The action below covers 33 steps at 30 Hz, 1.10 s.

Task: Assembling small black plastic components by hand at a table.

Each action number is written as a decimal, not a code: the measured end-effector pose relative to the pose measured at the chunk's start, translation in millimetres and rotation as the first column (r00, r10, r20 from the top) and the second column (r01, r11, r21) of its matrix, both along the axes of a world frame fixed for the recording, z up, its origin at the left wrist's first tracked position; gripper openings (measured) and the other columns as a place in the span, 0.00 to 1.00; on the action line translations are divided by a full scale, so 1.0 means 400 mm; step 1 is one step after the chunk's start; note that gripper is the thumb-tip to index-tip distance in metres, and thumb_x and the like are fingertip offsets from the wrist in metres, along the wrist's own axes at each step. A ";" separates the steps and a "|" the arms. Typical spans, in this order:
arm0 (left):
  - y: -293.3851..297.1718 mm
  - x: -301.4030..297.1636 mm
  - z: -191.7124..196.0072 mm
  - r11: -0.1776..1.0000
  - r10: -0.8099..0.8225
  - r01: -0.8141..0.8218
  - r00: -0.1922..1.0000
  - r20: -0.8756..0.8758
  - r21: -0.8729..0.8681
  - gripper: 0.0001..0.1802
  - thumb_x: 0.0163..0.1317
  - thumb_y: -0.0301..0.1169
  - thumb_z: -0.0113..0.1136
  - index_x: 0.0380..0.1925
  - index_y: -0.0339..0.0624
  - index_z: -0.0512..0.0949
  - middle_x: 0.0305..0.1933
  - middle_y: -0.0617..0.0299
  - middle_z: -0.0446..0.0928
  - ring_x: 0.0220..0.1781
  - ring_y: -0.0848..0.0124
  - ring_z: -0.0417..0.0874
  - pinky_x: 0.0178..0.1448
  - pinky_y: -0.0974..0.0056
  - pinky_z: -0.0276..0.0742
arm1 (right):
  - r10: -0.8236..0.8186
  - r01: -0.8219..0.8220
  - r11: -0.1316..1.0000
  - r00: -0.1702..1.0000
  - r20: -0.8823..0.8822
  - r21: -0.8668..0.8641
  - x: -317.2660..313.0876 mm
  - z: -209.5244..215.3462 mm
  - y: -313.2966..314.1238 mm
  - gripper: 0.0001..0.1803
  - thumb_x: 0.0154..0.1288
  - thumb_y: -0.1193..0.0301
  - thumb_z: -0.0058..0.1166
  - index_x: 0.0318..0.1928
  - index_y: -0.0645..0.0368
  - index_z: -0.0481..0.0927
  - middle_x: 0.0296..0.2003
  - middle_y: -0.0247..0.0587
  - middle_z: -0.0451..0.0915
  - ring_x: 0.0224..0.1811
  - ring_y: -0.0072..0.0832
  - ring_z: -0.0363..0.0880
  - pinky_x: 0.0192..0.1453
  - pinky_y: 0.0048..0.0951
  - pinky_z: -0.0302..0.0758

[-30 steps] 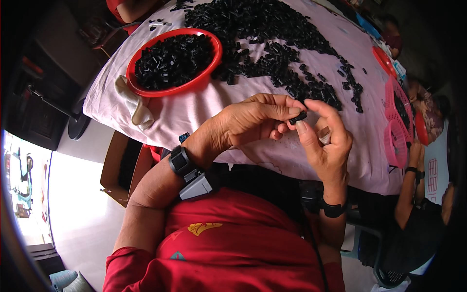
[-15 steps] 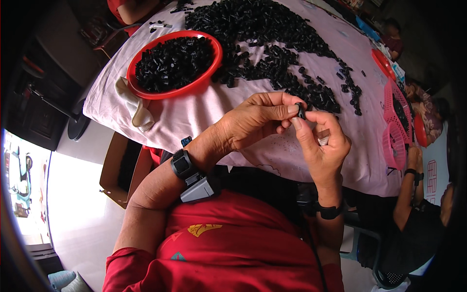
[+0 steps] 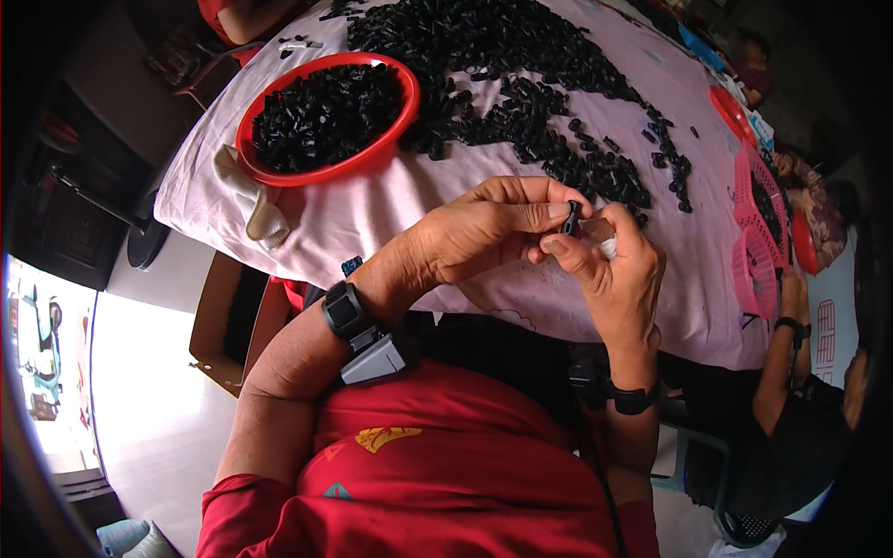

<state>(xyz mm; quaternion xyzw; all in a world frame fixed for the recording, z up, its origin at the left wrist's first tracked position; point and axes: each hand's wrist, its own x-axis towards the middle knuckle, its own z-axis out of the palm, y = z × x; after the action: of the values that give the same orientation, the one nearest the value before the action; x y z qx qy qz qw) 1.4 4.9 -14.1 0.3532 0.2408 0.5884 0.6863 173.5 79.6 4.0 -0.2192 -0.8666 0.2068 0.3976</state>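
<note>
My left hand [image 3: 488, 228] pinches a small black plastic part [image 3: 570, 219] between thumb and forefinger, above the near edge of the cloth-covered table. Close against it on the right is my right hand [image 3: 621, 279], its fingers curled and its thumb near the part's lower end. A small pale piece [image 3: 606, 244] shows between those fingers; its kind is too unclear to name. Beyond both hands lies a large spread of loose black parts [image 3: 484, 42] on the pink cloth [image 3: 372, 219].
A red basin [image 3: 411, 112] heaped with black parts stands at the far left, a whitish glove-like cloth [image 3: 251, 200] beside it. Pink baskets [image 3: 755, 270] stand at the right edge, near another person's hands [image 3: 793, 298]. An open cardboard box [image 3: 206, 321] is below left.
The black part has turned and shows more of its side in my left fingers. My right thumb and forefinger have drawn back from its top, the thumb moving lower.
</note>
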 end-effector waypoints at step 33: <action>-0.001 0.003 -0.002 0.999 -0.035 0.035 0.999 -0.033 0.006 0.15 0.70 0.33 0.54 0.53 0.39 0.75 0.36 0.69 0.76 0.34 0.81 0.73 0.41 0.73 0.70 | -0.090 0.072 0.985 0.990 0.108 0.154 0.001 0.008 0.003 0.34 0.51 0.36 0.58 0.26 0.60 0.74 0.20 0.41 0.79 0.21 0.39 0.81 0.23 0.34 0.73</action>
<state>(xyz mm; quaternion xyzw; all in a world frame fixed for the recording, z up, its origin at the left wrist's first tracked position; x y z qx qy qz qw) 2.8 4.6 -14.9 0.3694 0.2439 0.5711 0.6913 174.0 80.7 7.2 -0.2354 -0.8915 0.1121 0.3706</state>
